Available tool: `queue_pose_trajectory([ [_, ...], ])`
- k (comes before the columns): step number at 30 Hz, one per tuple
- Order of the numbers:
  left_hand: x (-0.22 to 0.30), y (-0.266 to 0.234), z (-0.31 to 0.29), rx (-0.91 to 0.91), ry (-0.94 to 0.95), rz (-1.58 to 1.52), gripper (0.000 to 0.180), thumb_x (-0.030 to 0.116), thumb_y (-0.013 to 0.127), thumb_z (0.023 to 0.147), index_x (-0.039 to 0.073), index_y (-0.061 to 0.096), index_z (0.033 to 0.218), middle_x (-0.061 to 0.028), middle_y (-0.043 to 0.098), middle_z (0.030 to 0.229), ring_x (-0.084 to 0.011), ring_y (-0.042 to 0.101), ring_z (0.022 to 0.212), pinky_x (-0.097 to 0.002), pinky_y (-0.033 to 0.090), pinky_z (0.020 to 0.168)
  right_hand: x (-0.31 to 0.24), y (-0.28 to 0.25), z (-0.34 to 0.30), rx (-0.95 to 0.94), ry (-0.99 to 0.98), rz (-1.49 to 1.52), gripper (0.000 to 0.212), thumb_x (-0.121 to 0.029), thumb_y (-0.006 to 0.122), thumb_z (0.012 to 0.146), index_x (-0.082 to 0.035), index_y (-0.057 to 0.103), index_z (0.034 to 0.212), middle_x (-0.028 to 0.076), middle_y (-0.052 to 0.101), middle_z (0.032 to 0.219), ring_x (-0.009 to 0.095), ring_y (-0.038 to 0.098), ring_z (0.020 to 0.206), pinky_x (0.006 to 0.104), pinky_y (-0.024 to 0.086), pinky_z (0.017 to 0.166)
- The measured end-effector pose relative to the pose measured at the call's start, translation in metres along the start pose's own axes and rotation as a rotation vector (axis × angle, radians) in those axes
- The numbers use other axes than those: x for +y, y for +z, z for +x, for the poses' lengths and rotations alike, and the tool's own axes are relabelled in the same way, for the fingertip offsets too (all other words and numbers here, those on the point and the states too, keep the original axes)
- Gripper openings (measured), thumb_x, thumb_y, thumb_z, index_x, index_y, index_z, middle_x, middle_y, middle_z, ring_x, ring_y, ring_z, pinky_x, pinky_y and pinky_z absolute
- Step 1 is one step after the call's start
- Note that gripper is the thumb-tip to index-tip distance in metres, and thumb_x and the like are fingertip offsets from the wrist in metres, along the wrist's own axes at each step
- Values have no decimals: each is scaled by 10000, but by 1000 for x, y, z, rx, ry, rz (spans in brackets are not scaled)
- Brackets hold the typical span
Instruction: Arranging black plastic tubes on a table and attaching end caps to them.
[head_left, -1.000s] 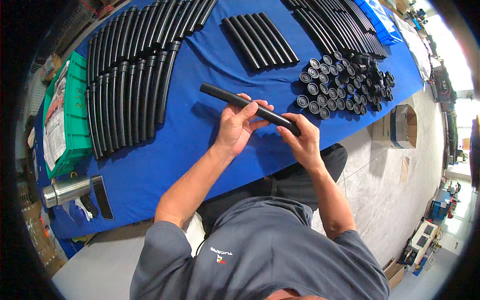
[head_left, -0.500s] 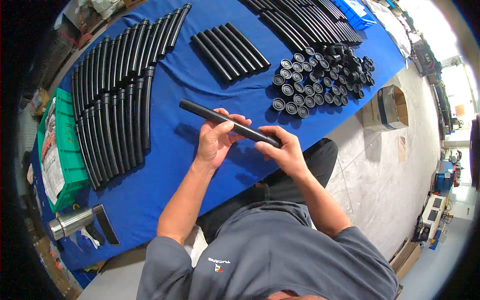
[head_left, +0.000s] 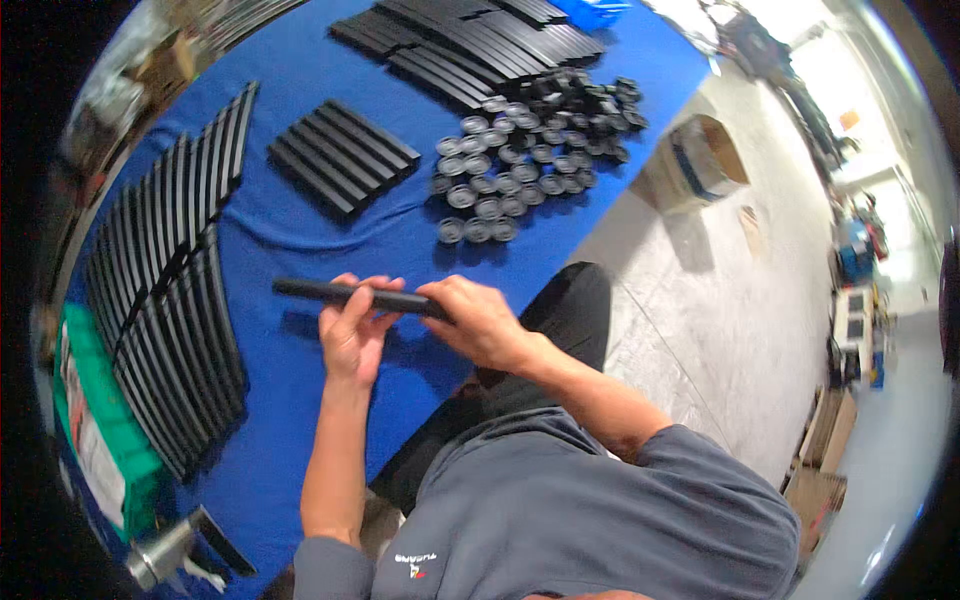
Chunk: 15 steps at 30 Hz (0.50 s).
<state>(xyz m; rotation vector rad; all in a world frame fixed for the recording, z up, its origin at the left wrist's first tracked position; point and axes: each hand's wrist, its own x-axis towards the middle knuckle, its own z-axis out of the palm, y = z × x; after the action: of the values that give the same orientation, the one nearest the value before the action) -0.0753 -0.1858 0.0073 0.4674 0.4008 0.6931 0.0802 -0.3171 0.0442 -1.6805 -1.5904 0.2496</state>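
Observation:
Between both hands I hold a black tube (head_left: 312, 291) above the blue-covered table, lying nearly level across the view. My left hand (head_left: 352, 328) is closed around its middle, with the fingers and thumb wrapped on it. At the right end, my right hand (head_left: 474, 318) grips the tube and covers that end. Beyond them lie a small row of black tubes (head_left: 342, 157) and a cluster of round black caps (head_left: 487, 184). Rows of more black tubes (head_left: 170, 290) fill the left of the table. Motion blurs the picture.
A green crate (head_left: 106, 420) stands at the left edge, with a metal cylinder (head_left: 160, 556) near it. More tubes (head_left: 480, 45) are stacked at the far side by a blue tray (head_left: 592, 12). An open cardboard box (head_left: 700, 165) sits on the floor to the right.
The whole view has turned and shifted. The tube has gone from slanting down to the right to nearly level. Both hands still hold it, and the right hand now covers more of its end.

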Motion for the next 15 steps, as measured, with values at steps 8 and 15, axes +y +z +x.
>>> queue_pose_trajectory([
  [8, -4, 7, 2, -16, -11, -1, 175, 62, 616, 950, 103, 537, 1100, -176, 683, 1083, -346, 667, 1071, -480, 612, 858, 0, -5, -3, 28, -67, -41, 405, -105, 734, 781, -19, 554, 1134, 131, 593, 939, 326, 617, 843, 417, 528, 704],
  [15, 1, 3, 6, -73, -61, 12, 173, 62, 615, 952, 95, 551, 1109, -194, 676, 1108, -356, 663, 1079, -481, 611, 860, -1, 2, -6, 145, -78, -76, 398, -97, 744, 769, -29, 603, 1135, 125, 613, 949, 308, 630, 821, 410, 531, 671],
])
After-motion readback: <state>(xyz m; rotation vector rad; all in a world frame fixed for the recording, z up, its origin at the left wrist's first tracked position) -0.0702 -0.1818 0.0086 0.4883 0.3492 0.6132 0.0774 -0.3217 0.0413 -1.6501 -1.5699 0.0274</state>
